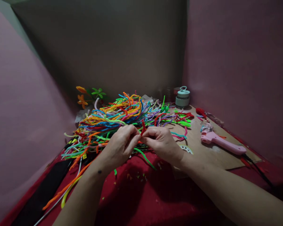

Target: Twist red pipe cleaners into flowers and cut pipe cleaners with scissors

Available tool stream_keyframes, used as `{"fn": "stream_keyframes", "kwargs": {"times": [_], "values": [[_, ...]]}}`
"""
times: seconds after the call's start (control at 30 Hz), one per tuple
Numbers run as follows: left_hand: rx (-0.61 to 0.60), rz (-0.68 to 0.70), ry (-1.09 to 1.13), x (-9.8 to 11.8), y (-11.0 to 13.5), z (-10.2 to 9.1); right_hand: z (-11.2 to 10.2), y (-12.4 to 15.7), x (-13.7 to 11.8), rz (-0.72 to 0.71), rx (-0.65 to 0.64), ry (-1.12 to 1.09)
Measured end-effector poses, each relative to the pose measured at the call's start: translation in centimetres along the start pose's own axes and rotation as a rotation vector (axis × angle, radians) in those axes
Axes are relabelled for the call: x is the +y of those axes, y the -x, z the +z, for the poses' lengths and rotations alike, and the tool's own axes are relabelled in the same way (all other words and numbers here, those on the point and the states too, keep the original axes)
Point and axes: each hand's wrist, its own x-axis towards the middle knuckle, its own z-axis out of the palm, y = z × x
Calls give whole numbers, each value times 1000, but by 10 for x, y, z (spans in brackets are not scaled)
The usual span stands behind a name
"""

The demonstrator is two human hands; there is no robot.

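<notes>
Pinching a short fuzzy red pipe cleaner [143,126], the bare left hand [124,142] and bare right hand [162,142] are meeting before a multicoloured fuzzy-stem heap [108,117], seemingly steadying that piece from both sides

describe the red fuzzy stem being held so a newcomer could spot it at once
Find the big heap of multicoloured fuzzy stems on the dark red cloth. In front, the bare left hand and bare right hand meet, and the red fuzzy stem sticks up between them. Unlike red stems behind, fingertips pinch it.
</notes>
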Motion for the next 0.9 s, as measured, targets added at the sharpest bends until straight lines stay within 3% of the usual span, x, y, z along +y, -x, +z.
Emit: {"fn": "stream_keyframes", "kwargs": {"times": [0.1,0.17,0.37,0.43,0.57,0.73,0.9], "values": [[-9,-69,48,1,1,5,2,2,1,-109,47,143],[-7,-77,75,0,2,6,3,1,2,-80,46,135],[32,-96,109,-5,0,-1,3,-5,2,305,-90,-332],[58,-95,115,-6,0,-1,3,-7,4,372,-82,-423],[119,-79,84,-6,0,4,4,-6,6,346,-7,-415],[214,70,-198,-7,0,17,6,-4,4,313,49,-306],[195,99,-234,-8,0,17,6,-3,5,301,58,-286]]}}
